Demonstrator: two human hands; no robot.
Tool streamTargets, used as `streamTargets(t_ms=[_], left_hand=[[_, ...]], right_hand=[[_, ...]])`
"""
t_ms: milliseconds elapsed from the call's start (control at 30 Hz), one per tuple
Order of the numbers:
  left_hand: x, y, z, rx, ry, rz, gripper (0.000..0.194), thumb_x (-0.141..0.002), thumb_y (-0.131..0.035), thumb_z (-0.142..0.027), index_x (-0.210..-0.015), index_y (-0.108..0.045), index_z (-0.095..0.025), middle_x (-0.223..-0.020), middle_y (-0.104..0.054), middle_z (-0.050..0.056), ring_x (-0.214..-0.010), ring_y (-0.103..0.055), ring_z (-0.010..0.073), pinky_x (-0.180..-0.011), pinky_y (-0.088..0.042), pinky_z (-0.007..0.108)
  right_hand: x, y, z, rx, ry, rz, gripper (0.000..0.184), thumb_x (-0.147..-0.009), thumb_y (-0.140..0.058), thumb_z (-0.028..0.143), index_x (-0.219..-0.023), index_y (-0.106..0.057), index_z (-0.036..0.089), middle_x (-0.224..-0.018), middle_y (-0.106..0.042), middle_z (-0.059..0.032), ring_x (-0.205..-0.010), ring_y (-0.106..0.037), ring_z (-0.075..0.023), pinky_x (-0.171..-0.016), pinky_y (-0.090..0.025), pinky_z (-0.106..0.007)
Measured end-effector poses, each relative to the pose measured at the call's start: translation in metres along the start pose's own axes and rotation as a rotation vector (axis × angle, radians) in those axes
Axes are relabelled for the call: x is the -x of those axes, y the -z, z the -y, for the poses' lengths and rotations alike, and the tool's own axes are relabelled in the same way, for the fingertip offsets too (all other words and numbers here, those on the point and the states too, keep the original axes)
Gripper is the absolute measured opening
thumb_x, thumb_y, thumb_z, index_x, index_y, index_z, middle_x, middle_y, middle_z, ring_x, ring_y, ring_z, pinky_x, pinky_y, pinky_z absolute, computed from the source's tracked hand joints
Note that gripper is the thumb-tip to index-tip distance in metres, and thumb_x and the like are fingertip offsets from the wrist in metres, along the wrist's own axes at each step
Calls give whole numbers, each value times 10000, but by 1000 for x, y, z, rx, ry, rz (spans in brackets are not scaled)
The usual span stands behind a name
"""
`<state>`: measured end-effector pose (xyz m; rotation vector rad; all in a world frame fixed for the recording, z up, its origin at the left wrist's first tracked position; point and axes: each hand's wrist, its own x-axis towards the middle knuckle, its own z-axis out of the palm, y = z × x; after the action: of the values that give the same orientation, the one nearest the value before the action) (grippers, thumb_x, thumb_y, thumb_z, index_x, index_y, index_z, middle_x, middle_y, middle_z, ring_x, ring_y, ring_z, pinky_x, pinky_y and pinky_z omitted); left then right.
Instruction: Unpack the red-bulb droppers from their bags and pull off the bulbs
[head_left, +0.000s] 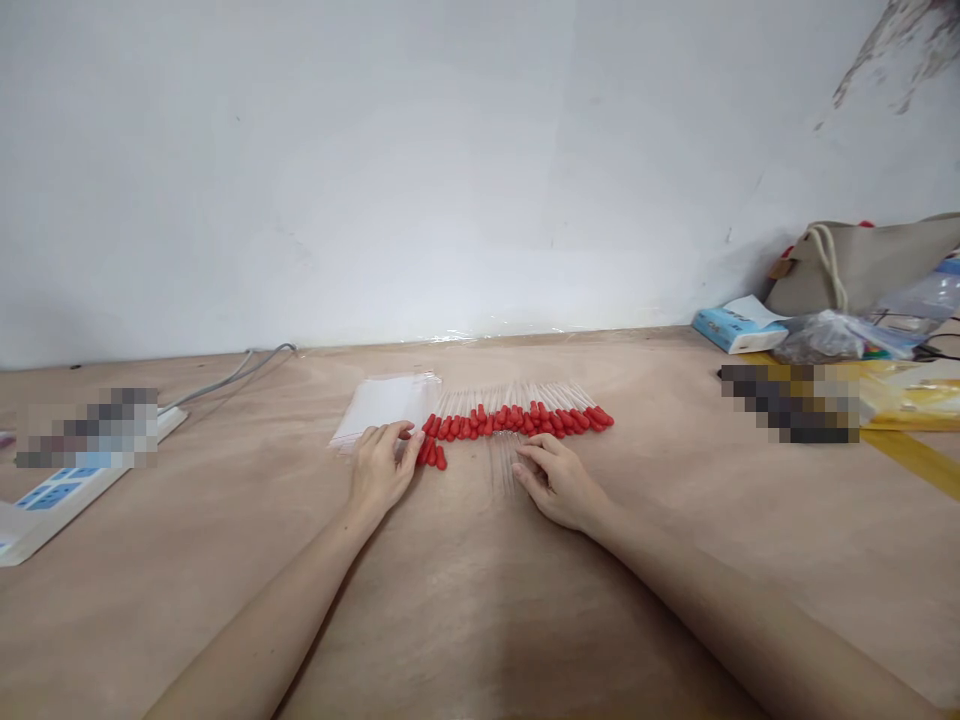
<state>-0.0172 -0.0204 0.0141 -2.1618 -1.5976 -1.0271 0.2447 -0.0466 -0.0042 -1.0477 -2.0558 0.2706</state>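
From my remote seat I see a row of red-bulbed droppers across the middle of the frame, clear stems toward the top, with three more red bulbs just below its left end and some thin clear tubes below its middle. My left hand rests bent between those bulbs and the white bags left of centre, while my right hand curls beside the tubes, right of centre on the desk (whether either pinches anything, I cannot tell).
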Motion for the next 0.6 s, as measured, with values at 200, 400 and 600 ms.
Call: streamTargets(t_ms=[200, 400, 600], left_hand=[[1, 3, 3, -108, -26, -28, 200, -819, -476, -352, -858, -604, -203, -770, -657, 31, -761, -551, 213, -727, -370, 330], [-4, 5, -5, -131, -20, -20, 200, -802, -498, -372, -821, -617, -213, -815, -651, 40, -796, -526, 227, -718, -340, 347], [-23, -6, -23, -134, -64, 95, 211, -777, -526, -400, -712, -632, -229, -813, -623, 43, -795, -490, 234, -663, -310, 353]], right_hand=[[1, 1, -1, -4, 51, -18, 228, -864, -360, 170, -992, -548, 167, -904, -528, -82, -810, -534, -157, -717, -482, -308], [2, 2, -2, -7, 56, -59, 244, -866, -341, 146, -1004, -540, 180, -922, -519, -85, -844, -534, -168, -734, -485, -320], [5, 4, -3, -14, 49, -62, 232, -868, -358, 170, -1006, -544, 170, -944, -514, -90, -873, -520, -170, -760, -474, -324]])
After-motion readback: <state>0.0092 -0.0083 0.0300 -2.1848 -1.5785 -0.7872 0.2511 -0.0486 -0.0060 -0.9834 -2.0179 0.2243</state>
